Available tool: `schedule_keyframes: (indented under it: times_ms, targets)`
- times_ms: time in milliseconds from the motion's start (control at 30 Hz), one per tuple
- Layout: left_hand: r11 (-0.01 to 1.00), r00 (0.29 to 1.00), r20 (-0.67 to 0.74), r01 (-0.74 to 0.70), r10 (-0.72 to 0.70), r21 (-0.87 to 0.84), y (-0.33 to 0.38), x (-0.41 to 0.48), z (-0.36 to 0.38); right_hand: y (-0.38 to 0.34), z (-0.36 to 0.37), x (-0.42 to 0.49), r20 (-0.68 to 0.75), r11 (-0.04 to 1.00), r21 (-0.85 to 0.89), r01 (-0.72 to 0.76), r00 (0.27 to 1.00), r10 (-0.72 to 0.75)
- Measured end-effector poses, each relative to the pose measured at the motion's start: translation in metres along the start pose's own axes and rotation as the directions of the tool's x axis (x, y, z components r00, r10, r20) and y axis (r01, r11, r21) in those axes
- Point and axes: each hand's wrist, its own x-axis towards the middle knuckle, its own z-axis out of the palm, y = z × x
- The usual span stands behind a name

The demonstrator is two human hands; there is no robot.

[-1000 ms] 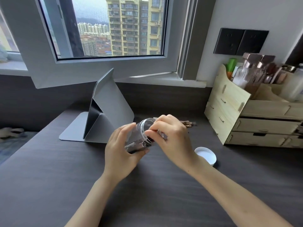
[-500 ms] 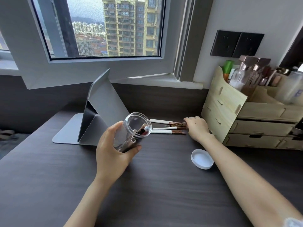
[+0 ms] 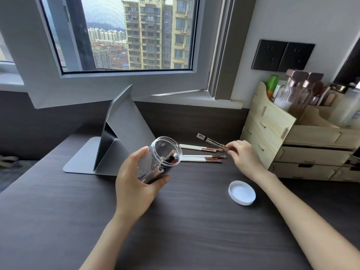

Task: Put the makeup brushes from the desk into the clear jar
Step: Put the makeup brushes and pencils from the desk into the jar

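My left hand point(image 3: 136, 182) grips the clear jar point(image 3: 161, 158), tilted with its mouth toward the right, above the dark desk point(image 3: 175, 230). Inside the jar lie a few brushes, one with a white ball end. My right hand point(image 3: 245, 158) pinches the copper end of a brush with a clear handle point(image 3: 209, 140), lifted off the desk and pointing up-left. Three white-handled brushes point(image 3: 196, 158) with copper ferrules lie side by side on the desk between the jar and my right hand.
The jar's white lid point(image 3: 242, 194) lies upside down on the desk to the right. A wooden drawer organizer point(image 3: 292, 145) with bottles stands at the far right. A grey folding stand point(image 3: 116, 137) sits behind the jar, under the window.
My right hand left the jar's mouth, reached right to the brushes on the desk and has lifted a clear-handled one. My left hand kept holding the tilted jar.
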Motion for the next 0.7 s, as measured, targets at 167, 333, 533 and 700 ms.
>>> schedule_keyframes:
  times_ms: [167,333,533,700]
  targets:
    - [0.998,0.999,0.007,-0.039,0.039,0.044,0.001,-0.002,0.001,-0.053,-0.06,-0.039,-0.196,0.967,0.092,0.239,0.956,-0.217]
    - [0.988,0.99,0.055,-0.137,0.133,0.074,0.004,-0.004,0.001,-0.104,-0.083,-0.055,-0.227,0.871,-0.154,0.467,0.841,-0.491]
    - [0.96,0.961,0.151,-0.251,0.231,0.127,0.008,-0.007,0.002,-0.142,-0.053,-0.054,-0.152,0.828,-0.089,0.554,0.814,-0.561]
    - [0.951,0.952,0.183,-0.272,0.244,0.147,0.005,-0.007,0.003,-0.136,-0.027,-0.052,-0.201,0.823,-0.046,0.566,0.802,-0.562]
